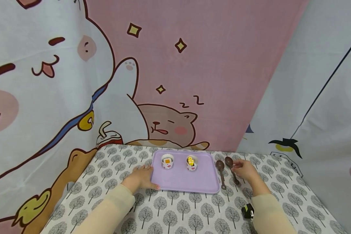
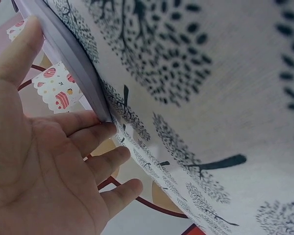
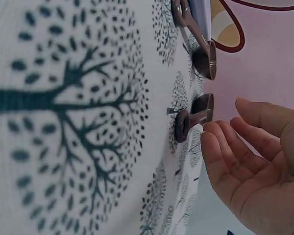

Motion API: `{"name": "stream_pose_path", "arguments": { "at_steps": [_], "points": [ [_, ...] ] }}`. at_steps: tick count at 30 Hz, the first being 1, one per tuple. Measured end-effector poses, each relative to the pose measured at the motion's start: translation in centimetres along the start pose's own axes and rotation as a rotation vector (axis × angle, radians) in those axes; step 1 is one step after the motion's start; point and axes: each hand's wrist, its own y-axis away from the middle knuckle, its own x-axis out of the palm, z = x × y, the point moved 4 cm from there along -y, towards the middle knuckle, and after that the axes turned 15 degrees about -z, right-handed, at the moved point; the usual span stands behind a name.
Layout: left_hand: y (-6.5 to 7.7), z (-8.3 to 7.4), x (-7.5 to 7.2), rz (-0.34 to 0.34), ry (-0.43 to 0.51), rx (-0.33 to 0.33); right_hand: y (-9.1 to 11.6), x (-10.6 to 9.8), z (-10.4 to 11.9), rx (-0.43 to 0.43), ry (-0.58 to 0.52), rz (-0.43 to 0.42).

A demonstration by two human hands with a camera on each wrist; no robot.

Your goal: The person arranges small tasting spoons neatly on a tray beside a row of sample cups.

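My left hand (image 1: 140, 178) is at the left edge of a light purple tray (image 1: 176, 182), fingers extended; the left wrist view shows thumb and index finger touching its rim (image 2: 71, 51). On the tray stand two printed paper cups, the left cup (image 1: 167, 165) with an orange-and-white square piece inside, the right cup (image 1: 191, 168) with yellow-and-white pieces. Right of the tray lie two brown measuring spoons, a left spoon (image 1: 220, 165) and a right spoon (image 1: 229, 162). Beside the right spoon's bowl is my right hand (image 1: 246, 170), its fingers loosely bent and apart from the spoon (image 3: 183, 127) in the right wrist view.
A tree-patterned cloth (image 1: 169, 214) covers the table. Behind it hangs a pink and white curtain (image 1: 222, 65) with cartoon animals. A small black device (image 1: 247, 211) sits at my right wrist.
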Motion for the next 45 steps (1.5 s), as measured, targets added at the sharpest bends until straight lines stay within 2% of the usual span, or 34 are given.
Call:
{"name": "stream_pose_path", "arguments": {
  "at_steps": [6, 16, 31, 45],
  "points": [
    [-0.1, 0.1, 0.2, 0.005, -0.012, -0.003, -0.5, 0.4, -0.6, 0.066, -0.073, -0.006],
    [0.0, -0.1, 0.0, 0.003, 0.004, -0.002, -1.0, 1.2, -2.0, 0.163, -0.123, -0.021],
    [0.0, 0.0, 0.1, -0.007, 0.01, 0.001, -1.2, 1.6, -2.8, 0.165, -0.061, -0.006],
    [0.1, -0.1, 0.0, -0.008, 0.017, -0.001, -0.7, 1.5, -2.2, 0.159, -0.037, 0.026]
  ]
}}
